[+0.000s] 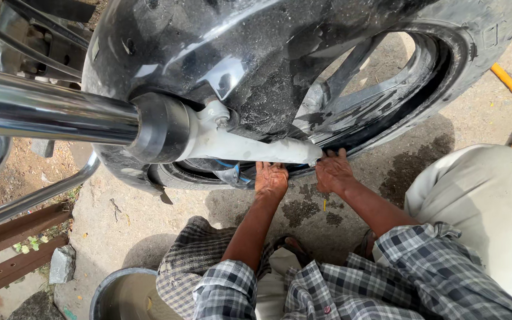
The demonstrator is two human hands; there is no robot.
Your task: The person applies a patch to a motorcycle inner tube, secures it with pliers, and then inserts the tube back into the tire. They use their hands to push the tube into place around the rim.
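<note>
Where the black, dusty tyre (445,77) meets the wet concrete floor (386,172), my left hand (271,179) and right hand (333,170) press against its lower edge. Both hands' fingers are tucked under the rim, gripping there beside the grey fork leg (250,148).

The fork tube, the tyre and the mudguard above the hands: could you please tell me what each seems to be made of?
The fork tube looks like polished chromed metal: it mirrors its surroundings. The tyre seems to be matte black rubber, dusty, with moulded marks on the sidewall. The mudguard looks like glossy black plastic or painted metal; its shine leaves that open. Both hands, left and right, press at the tyre's lower edge.
</note>
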